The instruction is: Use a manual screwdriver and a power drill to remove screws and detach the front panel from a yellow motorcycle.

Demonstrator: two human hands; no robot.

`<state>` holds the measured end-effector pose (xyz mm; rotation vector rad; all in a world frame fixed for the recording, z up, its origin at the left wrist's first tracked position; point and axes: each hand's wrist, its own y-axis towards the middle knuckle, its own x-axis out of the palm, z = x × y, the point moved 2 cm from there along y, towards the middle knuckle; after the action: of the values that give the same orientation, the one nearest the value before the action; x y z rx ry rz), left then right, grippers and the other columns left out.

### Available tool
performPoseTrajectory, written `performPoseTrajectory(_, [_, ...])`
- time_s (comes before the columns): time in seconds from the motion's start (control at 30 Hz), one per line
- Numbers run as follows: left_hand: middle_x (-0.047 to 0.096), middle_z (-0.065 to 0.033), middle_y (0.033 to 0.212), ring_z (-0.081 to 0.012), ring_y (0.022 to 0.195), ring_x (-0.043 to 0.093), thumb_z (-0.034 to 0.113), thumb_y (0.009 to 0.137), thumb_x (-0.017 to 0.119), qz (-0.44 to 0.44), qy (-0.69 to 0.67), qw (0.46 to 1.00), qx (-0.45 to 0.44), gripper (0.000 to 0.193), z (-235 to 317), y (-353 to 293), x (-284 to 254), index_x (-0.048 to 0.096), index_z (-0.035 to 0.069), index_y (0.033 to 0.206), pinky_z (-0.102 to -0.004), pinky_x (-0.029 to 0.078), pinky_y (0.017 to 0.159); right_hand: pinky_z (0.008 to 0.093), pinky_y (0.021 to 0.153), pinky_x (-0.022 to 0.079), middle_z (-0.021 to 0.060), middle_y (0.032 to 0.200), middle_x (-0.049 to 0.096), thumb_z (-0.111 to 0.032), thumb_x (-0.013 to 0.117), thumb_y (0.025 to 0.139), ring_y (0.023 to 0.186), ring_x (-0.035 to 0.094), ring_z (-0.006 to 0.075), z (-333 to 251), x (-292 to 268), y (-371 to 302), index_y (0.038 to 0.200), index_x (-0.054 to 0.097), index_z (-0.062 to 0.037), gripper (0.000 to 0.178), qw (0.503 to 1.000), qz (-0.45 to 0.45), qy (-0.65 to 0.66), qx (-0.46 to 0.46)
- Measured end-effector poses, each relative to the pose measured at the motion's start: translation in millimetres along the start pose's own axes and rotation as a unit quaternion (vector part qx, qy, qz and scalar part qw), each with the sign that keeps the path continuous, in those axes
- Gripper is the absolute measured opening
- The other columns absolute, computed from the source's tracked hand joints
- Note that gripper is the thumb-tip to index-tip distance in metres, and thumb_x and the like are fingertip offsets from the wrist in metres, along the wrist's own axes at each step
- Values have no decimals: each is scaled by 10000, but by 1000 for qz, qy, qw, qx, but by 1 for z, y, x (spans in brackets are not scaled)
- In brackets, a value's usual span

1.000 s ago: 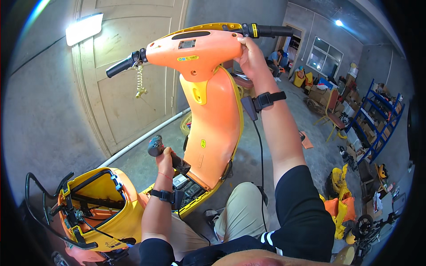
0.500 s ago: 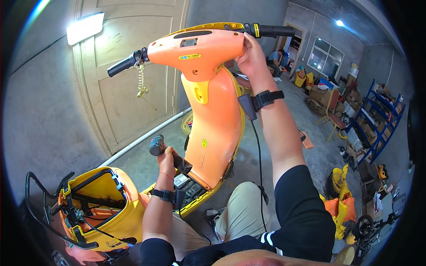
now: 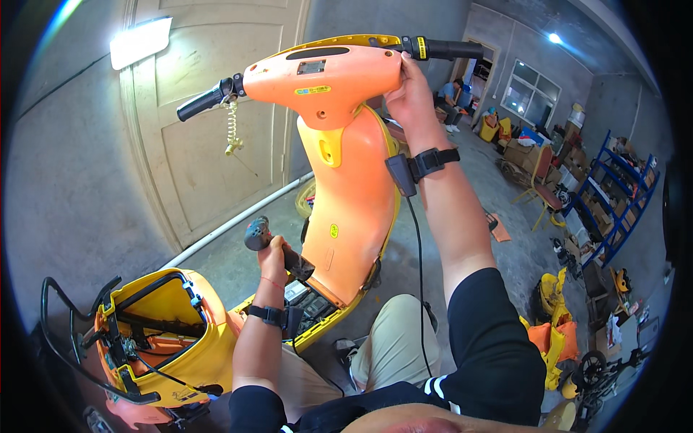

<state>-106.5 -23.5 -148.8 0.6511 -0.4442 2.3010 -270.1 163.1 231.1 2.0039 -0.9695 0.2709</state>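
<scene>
An electric scooter with an orange front panel (image 3: 354,180) and yellow trim stands before me. Its orange handlebar cover (image 3: 325,76) spans the top, with black grips at both ends. My right hand (image 3: 411,97) is closed on the right end of that cover, thumb near its top edge. Lower down, at the left of the panel, my left hand (image 3: 271,256) is wrapped round the handle of a cordless drill (image 3: 257,234). The drill's base reaches toward the uncovered footboard (image 3: 310,299), where dark parts show inside a yellow frame.
At lower left, the scooter's rear body (image 3: 206,325) has an uncovered seat opening and a black rack (image 3: 50,317). A coiled cord (image 3: 231,126) dangles below the left grip. Behind stands a door (image 3: 216,108) with a bright lamp (image 3: 141,43). Blue shelving (image 3: 613,195) and a seated person (image 3: 451,101) are farther right.
The handlebar cover and front panel have shifted very slightly to the right in view. Both hands keep their holds.
</scene>
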Motion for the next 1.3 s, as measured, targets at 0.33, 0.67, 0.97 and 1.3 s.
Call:
performPoseTrajectory(0.33, [617,-72,691,-181,602,605,103,786,614,7,24,1000,-3,72,-5,6,-1,605,32,776,-315,482,576,348,1003,462,48,1197,675,-235,536,1012,1141,620,178,-9,2,-3,1200,620,-57,272,998,-47,-27,35])
performPoseTrajectory(0.67, [617,-66,697,-181,612,616,118,789,611,15,15,999,49,63,-22,18,0,607,56,801,-313,483,580,332,1033,451,57,1222,662,-293,587,1005,1174,603,160,-3,1,-2,1229,611,-43,337,994,-39,-98,-38])
performPoseTrajectory(0.97, [584,-17,794,-138,678,599,20,788,612,-47,25,989,136,216,1,7,9,599,45,1002,-295,486,615,324,965,459,67,1187,644,-235,605,983,1083,605,169,-4,12,-42,1220,593,-12,326,889,137,-369,-232])
performPoseTrajectory(1.3, [620,-9,937,-96,840,588,2,825,663,-145,-60,930,332,335,172,-69,48,630,18,1158,-269,489,748,447,992,454,169,1177,672,-328,603,944,1136,609,334,23,110,-13,1115,670,-18,360,490,-179,-778,-350])
